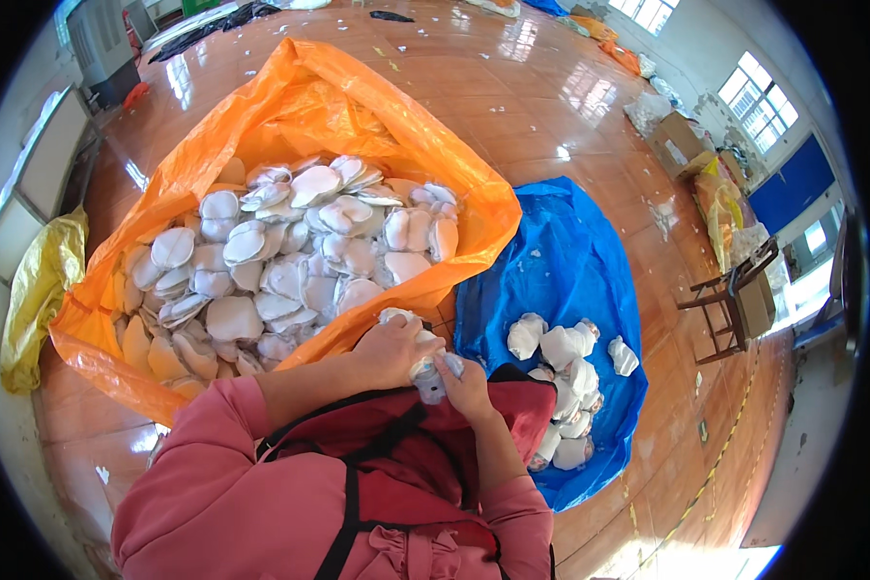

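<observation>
In front of my lap, both hands are closed on a small white bundle (pixel 429 385). It looks whitish and partly greyish, and my fingers cover much of it, so its exact kind is unclear. My left hand (pixel 392 350) grips the upper end, where white material pokes out past the knuckles. My right hand (pixel 462 385) wraps the lower end, fingers bent round it. Just beyond my left hand lies a large open orange sack (pixel 474 232), filled with flat, rounded white pads (pixel 234 317). To my right, several tied-looking white bundles (pixel 570 379) rest on a blue sheet (pixel 590 246).
A yellow sack (pixel 46 300) slumps against the left wall. On the right stand a wooden chair (pixel 730 300) and a cardboard box (pixel 679 143). White scraps are scattered over the glossy tiled floor (pixel 493 106). A tall grey appliance (pixel 106 53) stands at the far left.
</observation>
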A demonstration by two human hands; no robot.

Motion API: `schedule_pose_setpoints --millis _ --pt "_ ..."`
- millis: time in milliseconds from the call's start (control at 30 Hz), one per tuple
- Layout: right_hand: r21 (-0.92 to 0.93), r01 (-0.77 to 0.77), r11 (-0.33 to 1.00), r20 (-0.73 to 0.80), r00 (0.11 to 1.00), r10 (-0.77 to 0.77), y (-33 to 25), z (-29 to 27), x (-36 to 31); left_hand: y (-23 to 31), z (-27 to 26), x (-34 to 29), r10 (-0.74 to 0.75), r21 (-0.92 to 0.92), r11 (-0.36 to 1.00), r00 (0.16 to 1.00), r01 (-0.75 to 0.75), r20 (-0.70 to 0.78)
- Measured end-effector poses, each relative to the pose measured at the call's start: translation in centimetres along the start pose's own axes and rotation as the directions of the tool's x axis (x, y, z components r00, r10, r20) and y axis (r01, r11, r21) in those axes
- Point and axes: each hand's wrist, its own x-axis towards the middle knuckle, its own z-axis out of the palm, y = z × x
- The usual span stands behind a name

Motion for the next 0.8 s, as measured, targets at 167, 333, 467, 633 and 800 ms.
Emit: schedule_pose_setpoints --millis 167,333,467,633,800 --pt "0.018 0.051 0.999 -0.004 0.999 -0.051 -1.2 -0.5 -0.4 -0.1 0.5 -0.1 -0.083 -0.1 0.992 0.993 0.075 -0.085" --pt "0.058 0.091 0.994 -0.039 0.995 -0.089 -1.5 -0.1 -1.0 -1.2 1.3 -0.4 -0.104 -0.165 0.983 0.979 0.075 -0.176" --pt "0.133 0.097 0.986 -0.037 0.995 -0.093 -1.5 0.3 -1.2 -2.2 1.5 -0.4 -0.069 -0.218 0.976 0.977 0.024 -0.202" --pt "0.405 -0.048 0.913 0.039 0.999 0.035 0.8 1.0 -1.2 -3.6 2.4 -0.3 0.016 -0.235 0.97 0.978 -0.066 -0.209" --pt "0.787 -0.22 0.576 0.053 0.955 0.292 2.7 3.0 -0.1 -4.1 2.6 0.3 0.111 -0.18 0.97 0.953 -0.166 -0.281"
